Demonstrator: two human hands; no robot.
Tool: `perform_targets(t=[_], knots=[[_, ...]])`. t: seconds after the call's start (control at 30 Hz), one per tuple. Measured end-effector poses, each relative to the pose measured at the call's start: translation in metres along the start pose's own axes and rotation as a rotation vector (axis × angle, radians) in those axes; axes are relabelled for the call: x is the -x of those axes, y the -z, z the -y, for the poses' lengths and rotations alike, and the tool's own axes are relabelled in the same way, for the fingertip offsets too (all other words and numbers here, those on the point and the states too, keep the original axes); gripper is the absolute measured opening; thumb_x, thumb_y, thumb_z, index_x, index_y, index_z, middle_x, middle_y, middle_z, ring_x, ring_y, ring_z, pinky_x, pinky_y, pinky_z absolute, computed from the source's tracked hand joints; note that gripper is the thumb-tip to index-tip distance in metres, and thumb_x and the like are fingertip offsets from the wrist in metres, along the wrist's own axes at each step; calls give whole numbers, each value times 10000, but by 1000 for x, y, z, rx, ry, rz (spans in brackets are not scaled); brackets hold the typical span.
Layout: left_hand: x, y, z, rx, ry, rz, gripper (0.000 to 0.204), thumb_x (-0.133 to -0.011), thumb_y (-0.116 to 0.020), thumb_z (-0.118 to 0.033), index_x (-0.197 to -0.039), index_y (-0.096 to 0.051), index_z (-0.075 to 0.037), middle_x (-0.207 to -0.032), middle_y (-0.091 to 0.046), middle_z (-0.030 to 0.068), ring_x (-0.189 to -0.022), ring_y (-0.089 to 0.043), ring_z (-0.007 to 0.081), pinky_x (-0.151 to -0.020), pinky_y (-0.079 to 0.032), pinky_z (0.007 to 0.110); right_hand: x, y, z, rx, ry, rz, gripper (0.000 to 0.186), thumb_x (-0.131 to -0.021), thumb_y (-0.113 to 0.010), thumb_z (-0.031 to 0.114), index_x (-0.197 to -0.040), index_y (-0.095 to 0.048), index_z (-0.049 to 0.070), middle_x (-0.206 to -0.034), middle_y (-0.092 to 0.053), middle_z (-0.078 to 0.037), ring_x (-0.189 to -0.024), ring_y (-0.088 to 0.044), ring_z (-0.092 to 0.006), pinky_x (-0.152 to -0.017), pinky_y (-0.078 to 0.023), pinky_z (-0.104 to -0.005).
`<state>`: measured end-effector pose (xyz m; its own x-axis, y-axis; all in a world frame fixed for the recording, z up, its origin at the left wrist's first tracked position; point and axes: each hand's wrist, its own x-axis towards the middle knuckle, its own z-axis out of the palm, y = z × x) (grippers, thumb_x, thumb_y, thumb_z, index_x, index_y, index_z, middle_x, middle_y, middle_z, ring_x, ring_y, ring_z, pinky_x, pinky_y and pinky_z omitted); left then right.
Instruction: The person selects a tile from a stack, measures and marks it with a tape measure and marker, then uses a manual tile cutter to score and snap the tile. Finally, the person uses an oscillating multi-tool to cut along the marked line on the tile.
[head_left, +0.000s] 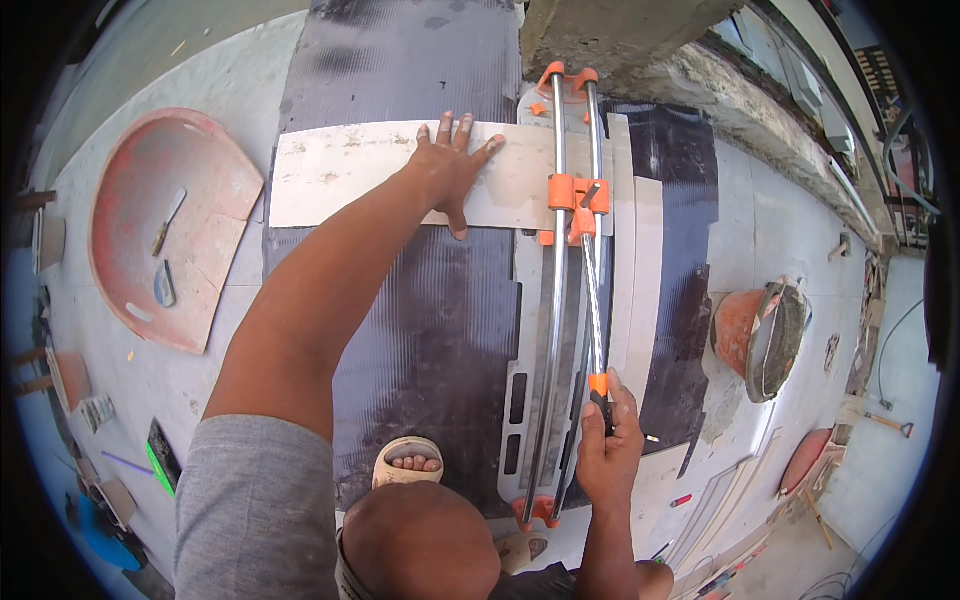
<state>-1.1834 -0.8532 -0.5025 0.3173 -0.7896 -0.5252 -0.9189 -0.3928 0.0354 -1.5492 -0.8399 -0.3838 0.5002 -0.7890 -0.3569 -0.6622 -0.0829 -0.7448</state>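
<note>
My left hand (450, 175) lies with spread fingers on a long pale tile (340, 172) set crosswise on a tile cutter with twin steel rails (558, 120) and orange fittings. My right hand (610, 440) grips the cutter's orange-and-black handle (599, 385), whose steel lever runs up to the orange carriage (562, 193) at the tile's right part. Another pale strip (646, 260) lies lengthwise just right of the cutter. Dark ribbed sheets (420, 330) are under both. My bent knee and sandaled foot (408, 460) show at the bottom.
A cracked pink basin (120, 220) holding trowels lies at left. An orange mortar bucket (740, 335) stands at right, with a pink basin (805, 460) and long-handled tools (890, 425) beyond. A rough concrete edge (730, 90) runs along the upper right. Cables lie at far right.
</note>
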Motion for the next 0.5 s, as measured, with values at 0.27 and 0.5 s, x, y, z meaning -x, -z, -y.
perform_targets(t=[0.27, 0.5], knots=[[0, 4, -2, -4, 7, 16, 1502, -415, -956, -468, -1581, -49, -195, -1593, -59, 293, -1473, -75, 480, -1160, -197, 597, 2, -2, -6, -13, 24, -15, 439, -980, -561, 123, -1357, -474, -84, -1275, -584, -253, -1214, -572, -302, -1039, -416, -367], [-3, -2, 0, -4, 8, -4, 1509, -397, -959, -471, -1581, -60, -212, -1595, -51, 289, -1473, -73, 478, -1163, -196, 597, 3, -8, -17, 42, 25, -20, 424, -983, -542, 99, -1366, -470, -68, -1270, -581, -228, -1171, -574, -255, -1014, -419, -335]])
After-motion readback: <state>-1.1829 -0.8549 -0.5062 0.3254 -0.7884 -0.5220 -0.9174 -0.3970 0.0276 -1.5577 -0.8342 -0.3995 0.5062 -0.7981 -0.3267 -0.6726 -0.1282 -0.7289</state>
